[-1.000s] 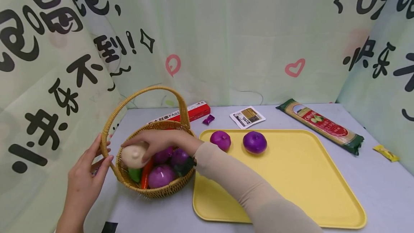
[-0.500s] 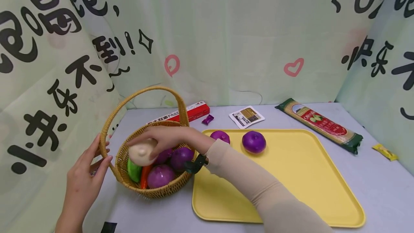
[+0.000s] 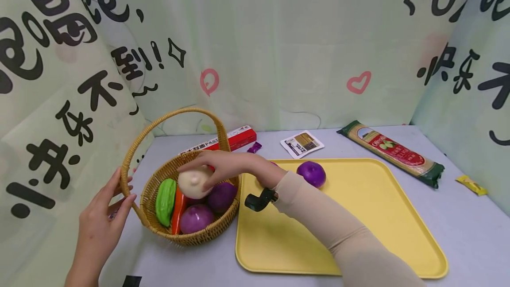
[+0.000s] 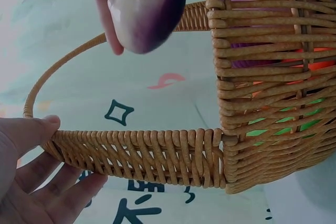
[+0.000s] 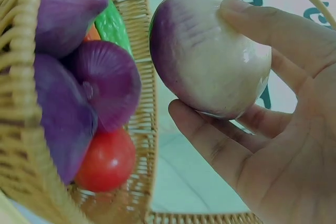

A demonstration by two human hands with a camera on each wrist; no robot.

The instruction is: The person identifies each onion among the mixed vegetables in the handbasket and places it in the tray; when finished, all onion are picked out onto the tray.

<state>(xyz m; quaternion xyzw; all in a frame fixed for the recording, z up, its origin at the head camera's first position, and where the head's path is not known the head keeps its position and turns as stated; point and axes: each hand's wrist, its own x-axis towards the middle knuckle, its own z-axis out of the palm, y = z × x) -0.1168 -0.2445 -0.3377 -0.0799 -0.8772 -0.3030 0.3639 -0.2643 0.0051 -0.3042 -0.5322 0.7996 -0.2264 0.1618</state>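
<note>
In the head view, the left hand [image 3: 104, 220] holds the handle [image 3: 128, 158] of a wicker basket [image 3: 211, 233], with the thumb on one side and the fingers on the other. The right hand [image 3: 231, 167] grasps a white turnip [image 3: 194, 184] over the basket. Inside the basket lie a green vegetable [image 3: 165, 202], a long orange-red vegetable [image 3: 179, 211] and a purple onion [image 3: 197, 219], among other purple ones. To the right of the basket is a yellow tray [image 3: 303, 234], and on it, near the far edge, a round purple vegetable [image 3: 312, 173]. Behind the tray are a red box [image 3: 241, 137], a white packet [image 3: 302, 145] and a long bag [image 3: 392, 152]

In the left wrist view, the thumb and fingers of the left hand are closed around the handle. The turnip is held outside the opening of the basket, apart from the rim, and its dark purple end is visible

In the right wrist view, the thumb and fingers of the right hand grasp the turnip from opposite sides. A red tomato [image 5: 105, 160] lies in the basket, touching the purple vegetables
</note>
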